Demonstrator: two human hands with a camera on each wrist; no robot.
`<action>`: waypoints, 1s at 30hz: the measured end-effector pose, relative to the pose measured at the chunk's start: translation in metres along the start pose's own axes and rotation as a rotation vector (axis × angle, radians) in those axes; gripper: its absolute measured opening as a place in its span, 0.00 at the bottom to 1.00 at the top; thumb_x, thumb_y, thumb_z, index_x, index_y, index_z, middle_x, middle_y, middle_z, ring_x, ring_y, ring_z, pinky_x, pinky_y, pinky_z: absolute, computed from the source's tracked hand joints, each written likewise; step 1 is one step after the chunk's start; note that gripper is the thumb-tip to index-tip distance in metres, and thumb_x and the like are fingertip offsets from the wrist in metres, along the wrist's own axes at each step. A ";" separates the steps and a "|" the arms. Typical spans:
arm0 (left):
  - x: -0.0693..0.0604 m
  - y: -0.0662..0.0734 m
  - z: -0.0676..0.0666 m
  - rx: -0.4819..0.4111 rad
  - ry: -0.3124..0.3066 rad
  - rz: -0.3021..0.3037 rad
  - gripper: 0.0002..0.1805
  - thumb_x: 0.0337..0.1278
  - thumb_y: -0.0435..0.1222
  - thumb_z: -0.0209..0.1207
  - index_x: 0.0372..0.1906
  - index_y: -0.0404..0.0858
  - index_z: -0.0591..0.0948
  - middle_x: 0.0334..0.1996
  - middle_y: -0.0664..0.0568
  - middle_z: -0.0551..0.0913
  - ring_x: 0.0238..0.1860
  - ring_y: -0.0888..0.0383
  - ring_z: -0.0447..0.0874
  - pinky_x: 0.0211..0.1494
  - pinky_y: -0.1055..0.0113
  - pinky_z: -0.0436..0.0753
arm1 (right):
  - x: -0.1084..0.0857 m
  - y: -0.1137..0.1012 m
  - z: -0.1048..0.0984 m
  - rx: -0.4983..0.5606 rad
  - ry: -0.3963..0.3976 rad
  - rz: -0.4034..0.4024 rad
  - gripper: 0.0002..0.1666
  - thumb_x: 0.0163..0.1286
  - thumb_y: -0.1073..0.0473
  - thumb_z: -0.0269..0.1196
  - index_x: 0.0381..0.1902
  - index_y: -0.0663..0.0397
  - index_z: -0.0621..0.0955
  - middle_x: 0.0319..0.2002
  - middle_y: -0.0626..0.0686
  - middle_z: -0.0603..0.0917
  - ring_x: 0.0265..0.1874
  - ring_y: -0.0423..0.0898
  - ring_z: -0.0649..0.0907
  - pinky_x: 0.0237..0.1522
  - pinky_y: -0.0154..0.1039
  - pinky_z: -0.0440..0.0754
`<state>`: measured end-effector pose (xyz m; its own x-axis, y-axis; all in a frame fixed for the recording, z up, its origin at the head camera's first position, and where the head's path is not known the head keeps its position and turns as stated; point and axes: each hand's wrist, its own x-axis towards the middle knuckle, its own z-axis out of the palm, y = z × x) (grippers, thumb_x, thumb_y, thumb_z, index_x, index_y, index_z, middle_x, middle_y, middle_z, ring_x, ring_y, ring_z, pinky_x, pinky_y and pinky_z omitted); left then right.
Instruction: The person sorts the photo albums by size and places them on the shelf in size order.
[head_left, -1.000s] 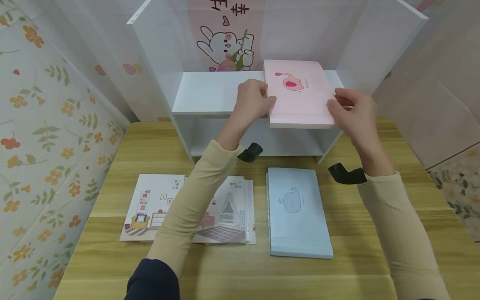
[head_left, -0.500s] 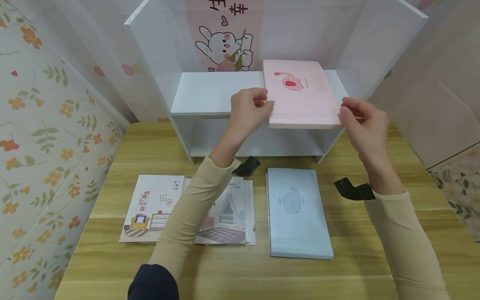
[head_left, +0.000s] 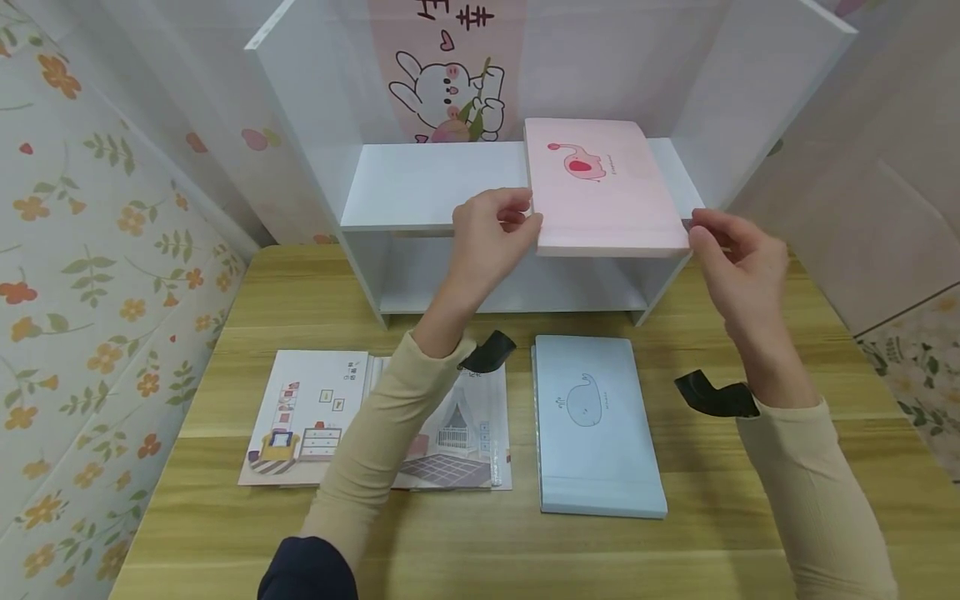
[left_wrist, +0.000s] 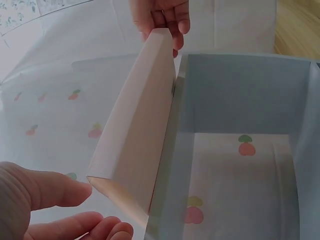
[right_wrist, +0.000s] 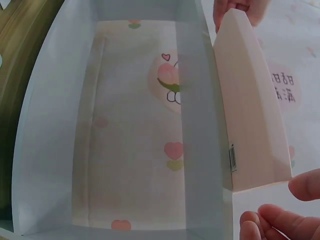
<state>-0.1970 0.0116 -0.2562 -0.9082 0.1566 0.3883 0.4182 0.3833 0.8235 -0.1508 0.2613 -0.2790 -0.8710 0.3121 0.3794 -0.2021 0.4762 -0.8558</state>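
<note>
The left hand (head_left: 487, 239) and the right hand (head_left: 748, 267), with fingers loosely bent and gripping nothing, are beside the front corners of the pink book (head_left: 603, 192). It lies on the white shelf (head_left: 438, 183), above a blue book (head_left: 600, 442) on the desk (head_left: 465, 542).

One book (head_left: 607, 192) lies on the shelf (head_left: 435, 179), behind another book (head_left: 600, 458) right of seemingly overlapping booklets (head_left: 457, 454).

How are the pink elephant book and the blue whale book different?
The pink book shows an elephant; the blue book shows a whale. The pink book lies on the shelf, its edge poking out; the blue book lies on the table. Both lie flat, cover up.
</note>
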 end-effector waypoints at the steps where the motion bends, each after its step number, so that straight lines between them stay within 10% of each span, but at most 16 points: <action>1: -0.002 -0.001 0.000 -0.005 0.010 0.012 0.16 0.55 0.30 0.61 0.48 0.26 0.81 0.39 0.40 0.83 0.36 0.53 0.80 0.41 0.73 0.80 | -0.001 0.000 0.000 0.003 0.004 0.004 0.18 0.66 0.62 0.57 0.51 0.66 0.80 0.39 0.41 0.82 0.37 0.38 0.77 0.33 0.27 0.71; 30: -0.039 -0.033 0.012 -0.002 -0.020 0.040 0.12 0.52 0.25 0.60 0.42 0.23 0.81 0.39 0.36 0.83 0.36 0.48 0.81 0.41 0.66 0.82 | -0.038 0.044 -0.020 -0.056 -0.139 0.053 0.14 0.66 0.63 0.59 0.47 0.67 0.81 0.33 0.29 0.80 0.33 0.30 0.79 0.31 0.20 0.73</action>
<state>-0.1753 0.0037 -0.3032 -0.8907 0.1898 0.4131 0.4546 0.3743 0.8082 -0.1174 0.2867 -0.3245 -0.9341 0.2232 0.2788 -0.1326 0.5080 -0.8511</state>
